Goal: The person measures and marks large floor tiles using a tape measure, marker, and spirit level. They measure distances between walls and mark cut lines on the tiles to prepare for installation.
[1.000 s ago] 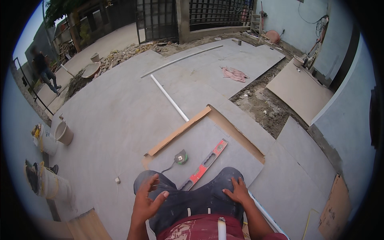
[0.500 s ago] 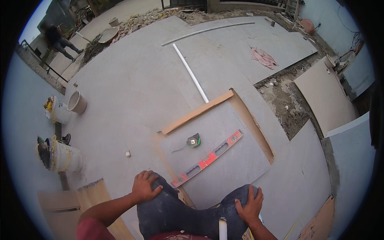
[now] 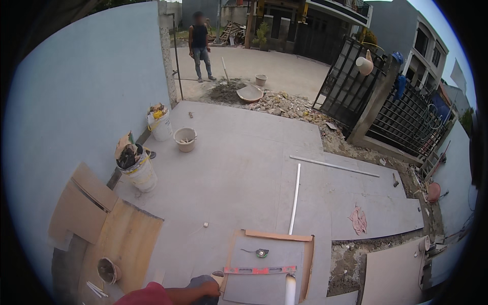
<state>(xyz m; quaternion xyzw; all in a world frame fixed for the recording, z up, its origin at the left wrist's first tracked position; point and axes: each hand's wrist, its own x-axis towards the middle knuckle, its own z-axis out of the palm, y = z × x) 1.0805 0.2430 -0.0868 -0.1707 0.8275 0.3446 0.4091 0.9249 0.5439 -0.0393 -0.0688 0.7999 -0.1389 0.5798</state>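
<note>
My left hand [image 3: 209, 290] rests on my jeans-clad left knee, low in the picture, and appears to hold nothing. My right hand is out of the picture. Just ahead lies a grey tile [image 3: 254, 292] with brown cardboard strips [image 3: 277, 236] along its far and right edges. A red spirit level [image 3: 260, 270] lies across this tile. Beyond the level sits a black and green tape measure [image 3: 262, 252]. The end of a white tube [image 3: 290, 291] shows at the lower edge, near the level's right end.
Left, by the wall, stand white buckets [image 3: 141, 175] and a beige pail [image 3: 185, 139]. A white pipe [image 3: 295, 198], a metal bar [image 3: 335, 166] and a pink cloth [image 3: 358, 220] lie on the grey floor [image 3: 229, 152]. Rubble [image 3: 290, 108] borders it; a person [image 3: 200, 46] stands beyond.
My view has swung up and to the left, bringing in the street and gate. My right hand has left the picture. My left hand stays on the knee; level and tape measure lie as before.
</note>
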